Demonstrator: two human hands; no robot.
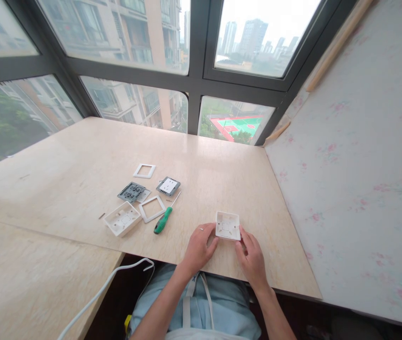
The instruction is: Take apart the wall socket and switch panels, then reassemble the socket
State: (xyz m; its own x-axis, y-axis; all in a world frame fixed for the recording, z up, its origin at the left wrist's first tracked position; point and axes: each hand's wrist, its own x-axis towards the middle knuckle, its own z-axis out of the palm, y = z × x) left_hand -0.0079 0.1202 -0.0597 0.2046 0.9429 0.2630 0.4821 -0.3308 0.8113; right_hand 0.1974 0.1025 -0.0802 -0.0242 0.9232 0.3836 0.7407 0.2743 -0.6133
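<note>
A white plastic socket back box [228, 225] sits near the table's front edge with its hollow side facing up. My left hand [201, 246] grips its left wall, thumb and fingers at the side. At the right wall my right hand [251, 252] holds it the same way. To the left lies a screwdriver [164, 220] with a green handle, its shaft pointing away to the right. Beyond it are a white-faced socket module [168, 186], a grey module lying face down [131, 192], two white frames [152, 208] and a second back box [122, 219].
The pale tabletop [222, 165] runs back to the windows [133, 104]. A flowered wall [356, 179] borders it on the right. Small screws [102, 216] lie by the second box. A white cable [105, 288] hangs over the table edge at lower left.
</note>
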